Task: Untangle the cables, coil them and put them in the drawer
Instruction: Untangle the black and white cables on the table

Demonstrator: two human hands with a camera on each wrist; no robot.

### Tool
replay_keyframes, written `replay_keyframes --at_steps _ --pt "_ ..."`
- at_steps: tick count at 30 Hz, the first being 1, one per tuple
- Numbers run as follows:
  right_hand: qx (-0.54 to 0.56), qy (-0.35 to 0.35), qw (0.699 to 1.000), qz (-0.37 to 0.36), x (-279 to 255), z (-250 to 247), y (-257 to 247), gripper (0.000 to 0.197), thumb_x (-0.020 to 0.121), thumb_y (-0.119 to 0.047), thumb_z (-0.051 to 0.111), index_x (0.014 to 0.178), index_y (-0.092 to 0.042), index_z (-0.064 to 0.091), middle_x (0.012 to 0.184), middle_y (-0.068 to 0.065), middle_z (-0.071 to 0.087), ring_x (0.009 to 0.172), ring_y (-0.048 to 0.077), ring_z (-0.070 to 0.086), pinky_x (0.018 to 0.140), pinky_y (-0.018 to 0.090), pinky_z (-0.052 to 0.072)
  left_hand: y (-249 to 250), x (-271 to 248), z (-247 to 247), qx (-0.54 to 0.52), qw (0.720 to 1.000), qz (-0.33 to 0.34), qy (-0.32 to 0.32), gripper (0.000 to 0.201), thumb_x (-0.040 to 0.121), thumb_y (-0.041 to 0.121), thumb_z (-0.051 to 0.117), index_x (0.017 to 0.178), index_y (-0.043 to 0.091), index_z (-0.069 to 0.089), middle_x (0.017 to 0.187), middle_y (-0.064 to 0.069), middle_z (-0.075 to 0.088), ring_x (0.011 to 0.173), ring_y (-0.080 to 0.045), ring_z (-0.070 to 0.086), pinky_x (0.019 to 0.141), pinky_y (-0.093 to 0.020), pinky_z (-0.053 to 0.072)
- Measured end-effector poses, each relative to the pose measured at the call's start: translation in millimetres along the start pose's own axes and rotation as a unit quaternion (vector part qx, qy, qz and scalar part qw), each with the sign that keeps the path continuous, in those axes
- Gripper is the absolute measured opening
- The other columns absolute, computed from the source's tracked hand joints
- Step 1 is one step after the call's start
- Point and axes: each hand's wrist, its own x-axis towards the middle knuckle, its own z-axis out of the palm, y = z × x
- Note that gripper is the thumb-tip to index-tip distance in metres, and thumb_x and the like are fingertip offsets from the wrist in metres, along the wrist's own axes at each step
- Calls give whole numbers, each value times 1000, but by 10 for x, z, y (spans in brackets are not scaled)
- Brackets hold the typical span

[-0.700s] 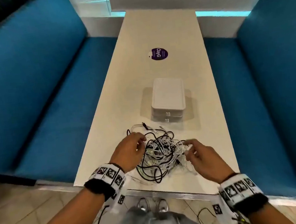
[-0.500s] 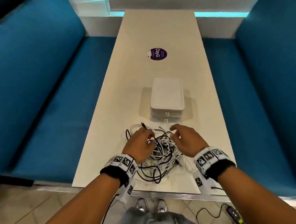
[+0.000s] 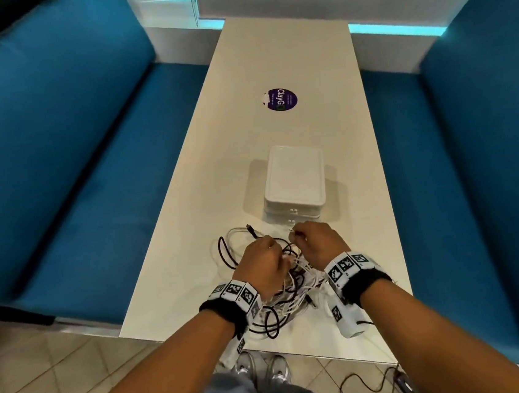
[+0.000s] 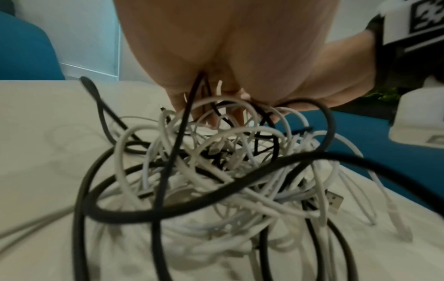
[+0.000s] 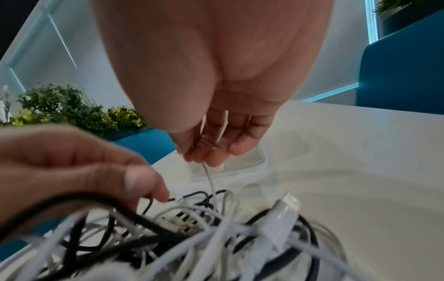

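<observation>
A tangle of black and white cables [image 3: 281,290] [image 4: 228,171] [image 5: 216,237] lies near the front edge of the white table [image 3: 268,51]. My left hand [image 3: 262,263] [image 4: 216,106] [image 5: 100,171] sits on the pile with its fingers curled into the strands. My right hand [image 3: 314,241] [image 5: 206,152] hovers over the far side of the pile and pinches a thin white cable [image 5: 211,182] that runs down into the tangle. Just beyond the hands stands a small white drawer box [image 3: 295,183] [image 5: 230,167], with both drawers closed.
Blue padded benches [image 3: 55,153] [image 3: 472,158] line both long sides of the table. A purple round sticker [image 3: 280,99] marks the tabletop beyond the box. A black cord [image 3: 367,383] trails on the tiled floor by my feet.
My right hand has moved from the pile's right side up to its far edge and taken hold of a thin white cable. My left hand has shifted slightly forward on the tangle.
</observation>
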Motion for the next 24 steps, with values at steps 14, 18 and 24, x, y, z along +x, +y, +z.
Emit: replay_keyframes --at_steps 14,18,24 --pt "45 38 989 -133 -175 -115 -71 20 96 -29 52 83 -18 64 79 -4 63 75 15 57 70 35 49 132 92 74 -27 998 -48 -44 49 81 7 45 121 32 59 122 0 62 124 -22 43 106 -43 20" --pt "30 78 986 -146 -290 -101 -108 19 97 -29 52 82 -21 61 75 -10 57 70 11 52 66 30 43 172 74 100 -7 999 -43 -21 28 95 34 30 99 26 57 100 -1 63 111 -25 49 104 -50 23" --pt "-44 132 981 -136 -571 -220 -259 24 100 -35 47 77 -30 45 69 -13 46 67 12 45 61 31 34 128 -47 95 109 992 11 70 24 97 36 39 104 29 61 107 1 61 112 -25 49 101 -50 29"
